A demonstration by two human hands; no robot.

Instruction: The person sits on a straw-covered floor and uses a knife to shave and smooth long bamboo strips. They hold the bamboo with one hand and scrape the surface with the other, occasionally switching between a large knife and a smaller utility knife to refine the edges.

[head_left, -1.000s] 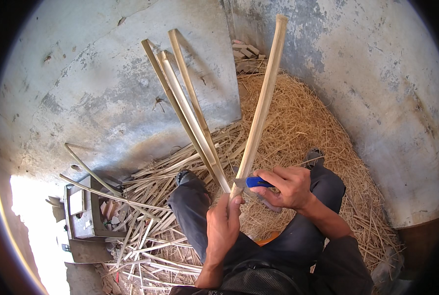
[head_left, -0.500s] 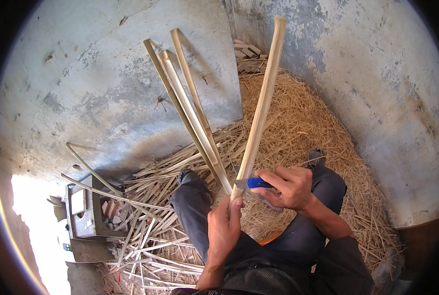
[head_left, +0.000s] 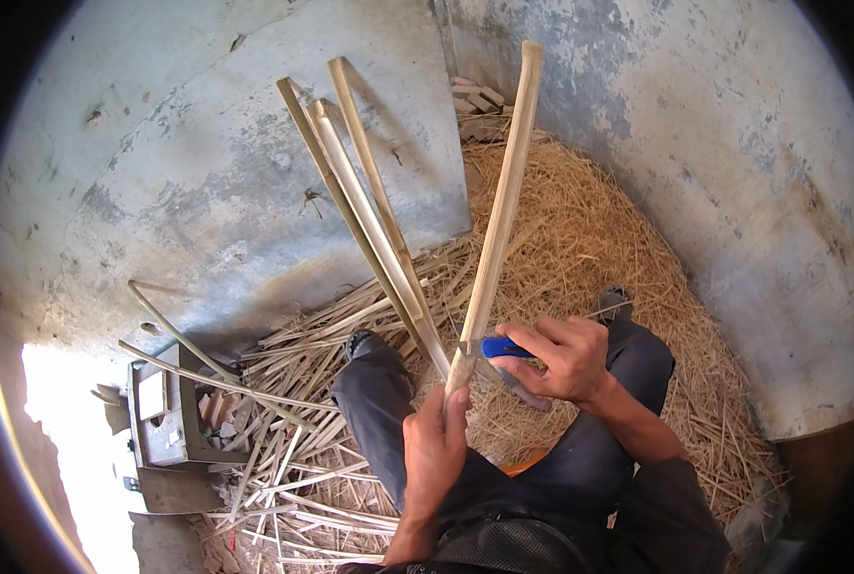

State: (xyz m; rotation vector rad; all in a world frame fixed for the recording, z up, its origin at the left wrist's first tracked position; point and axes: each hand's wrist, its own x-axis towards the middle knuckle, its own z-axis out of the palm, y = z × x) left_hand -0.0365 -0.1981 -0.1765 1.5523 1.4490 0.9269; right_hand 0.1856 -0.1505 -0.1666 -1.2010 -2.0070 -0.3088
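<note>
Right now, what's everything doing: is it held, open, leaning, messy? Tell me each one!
Left hand: closed around the held strip's lower end
Right hand: gripping the knife
Blue-handled knife: blade out, across the held strip
Held strip: raised, slanting
Three other strips: leaning on the wall
Shavings: loose, heaped
Wall: stained, patchy

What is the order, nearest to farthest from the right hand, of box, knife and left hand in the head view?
1. Knife: gripped in the right hand.
2. Left hand: to the left, holding the bamboo near its lower end.
3. Box: far left of the view.
</note>
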